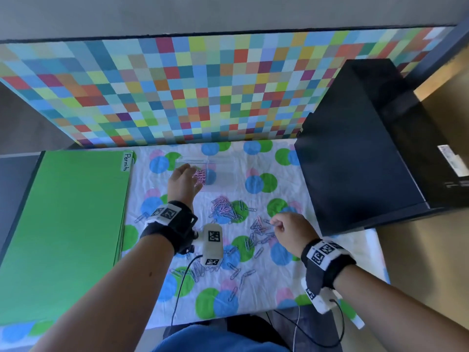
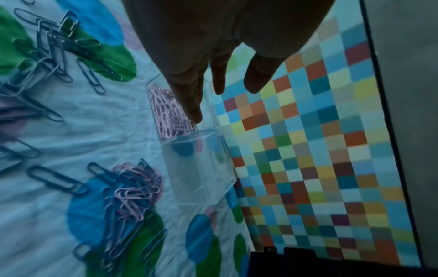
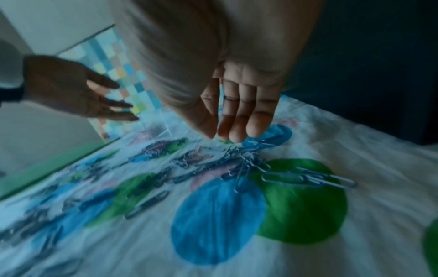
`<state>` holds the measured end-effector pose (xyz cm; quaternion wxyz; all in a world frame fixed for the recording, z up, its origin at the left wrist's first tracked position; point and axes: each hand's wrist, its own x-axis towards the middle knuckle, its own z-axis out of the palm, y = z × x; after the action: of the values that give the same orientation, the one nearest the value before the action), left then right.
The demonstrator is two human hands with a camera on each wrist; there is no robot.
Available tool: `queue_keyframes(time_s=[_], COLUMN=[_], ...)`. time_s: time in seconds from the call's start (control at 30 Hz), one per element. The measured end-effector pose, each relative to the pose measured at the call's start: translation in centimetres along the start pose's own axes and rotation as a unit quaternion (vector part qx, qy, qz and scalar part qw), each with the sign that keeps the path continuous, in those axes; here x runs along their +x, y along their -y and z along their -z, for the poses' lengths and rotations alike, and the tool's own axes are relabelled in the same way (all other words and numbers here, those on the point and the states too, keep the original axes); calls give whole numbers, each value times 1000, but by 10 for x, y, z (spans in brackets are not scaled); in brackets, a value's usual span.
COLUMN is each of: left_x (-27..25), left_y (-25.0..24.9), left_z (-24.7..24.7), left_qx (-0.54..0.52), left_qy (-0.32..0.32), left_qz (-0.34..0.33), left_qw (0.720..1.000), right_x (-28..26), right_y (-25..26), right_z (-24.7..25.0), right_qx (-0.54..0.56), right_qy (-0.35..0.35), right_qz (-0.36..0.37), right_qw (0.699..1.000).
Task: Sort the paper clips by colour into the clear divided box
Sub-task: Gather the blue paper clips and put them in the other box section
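The clear divided box (image 1: 228, 163) stands at the back of the dotted cloth. Pink clips (image 1: 200, 177) fill its left compartment (image 2: 166, 114); the right compartment (image 2: 201, 168) holds no clips. My left hand (image 1: 189, 172) hovers over the pink compartment with straight fingers (image 2: 194, 112), holding nothing. A mixed pink and blue pile (image 1: 225, 209) lies in front of the box (image 2: 132, 193). My right hand (image 1: 274, 222) hangs just above a cluster of blue clips (image 1: 258, 229), fingers (image 3: 237, 120) pointing down, the thumb tip close to them. I see nothing between them. More blue clips (image 3: 308, 180) lie beneath the wrist.
A green folder (image 1: 63, 224) labelled "Permits" lies at the left. A large black box (image 1: 360, 153) stands at the right, close to my right hand. A chequered board (image 1: 203, 85) closes the back. Loose blue clips (image 1: 198, 270) and a black cable (image 1: 182, 283) lie near the front edge.
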<state>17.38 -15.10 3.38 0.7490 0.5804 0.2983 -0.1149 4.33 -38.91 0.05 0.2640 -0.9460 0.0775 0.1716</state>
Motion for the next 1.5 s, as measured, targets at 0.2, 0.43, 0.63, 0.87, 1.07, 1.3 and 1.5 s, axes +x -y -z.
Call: queue_keyframes(time_s=[0.2, 0.43, 0.63, 0.87, 1.07, 1.3, 1.5], left_x=[-4, -35, -32, -21, -21, -26, -36], left_y=[11, 60, 79, 82, 79, 85, 92], left_z=[-1, -34, -59, -66, -63, -37, -25], left_qx=[190, 532, 703, 733, 710, 419, 65], left_qy=[21, 208, 320, 342, 318, 246, 201], left_qz=[-121, -275, -301, -337, -290, -110, 125], left_qw=[974, 774, 560, 482, 557, 867, 969], right_x=[11, 16, 3, -8, -13, 3, 23], right_y=[11, 17, 3, -11, -11, 29, 80], right_z=[-5, -1, 3, 8, 12, 14, -6], right_qx=[-77, -95, -28, 25, 90, 217, 229], right_qy=[44, 73, 31, 2, -37, -68, -50], right_qz=[46, 44, 16, 22, -8, -37, -12], right_qw=[995, 992, 999, 999, 995, 973, 972])
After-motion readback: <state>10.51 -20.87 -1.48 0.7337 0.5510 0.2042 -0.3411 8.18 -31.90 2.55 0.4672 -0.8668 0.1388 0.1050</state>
